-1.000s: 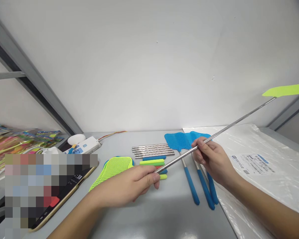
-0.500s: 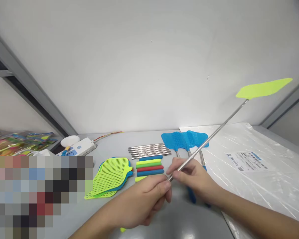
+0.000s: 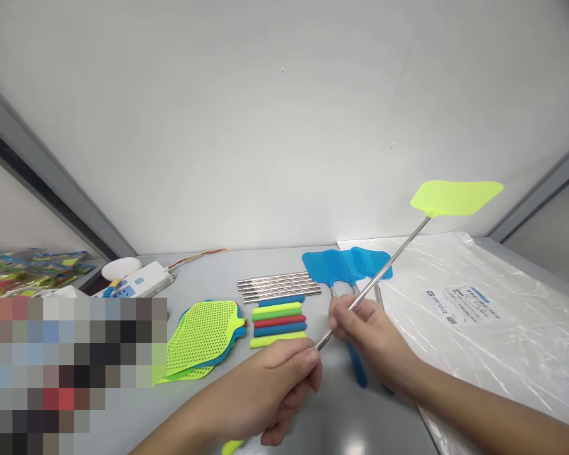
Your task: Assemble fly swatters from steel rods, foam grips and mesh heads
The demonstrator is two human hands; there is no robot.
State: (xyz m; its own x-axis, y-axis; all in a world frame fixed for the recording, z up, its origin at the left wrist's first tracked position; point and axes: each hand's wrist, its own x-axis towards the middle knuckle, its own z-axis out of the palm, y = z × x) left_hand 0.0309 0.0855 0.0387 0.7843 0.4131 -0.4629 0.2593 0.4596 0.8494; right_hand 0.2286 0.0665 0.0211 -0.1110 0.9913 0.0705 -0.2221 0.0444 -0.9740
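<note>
A fly swatter with a yellow-green head (image 3: 458,198) and a thin metal rod (image 3: 398,253) slants up to the right. My left hand (image 3: 284,385) is closed round its lower end. Further up, my right hand (image 3: 367,325) pinches the rod between thumb and fingers. A yellow-green tip (image 3: 232,447) shows below my left hand; whether it belongs to this swatter I cannot tell. Behind my hands lie several coloured handles (image 3: 279,321) in blue, yellow, green and red. Blue fly swatters (image 3: 344,265) lie fanned out beyond my right hand, partly hidden by it.
Loose metal rods (image 3: 279,286) lie in a row at the back. A stack of perforated swatter heads (image 3: 206,338) is on the left. Behind it stands a white power strip (image 3: 140,278). Plastic sheeting with a label (image 3: 464,305) covers the right side. The lower left is pixelated.
The swatter head has come down and to the left. My right hand has moved slightly up along the rod, away from my left hand, exposing a jointed stretch of metal between them.
</note>
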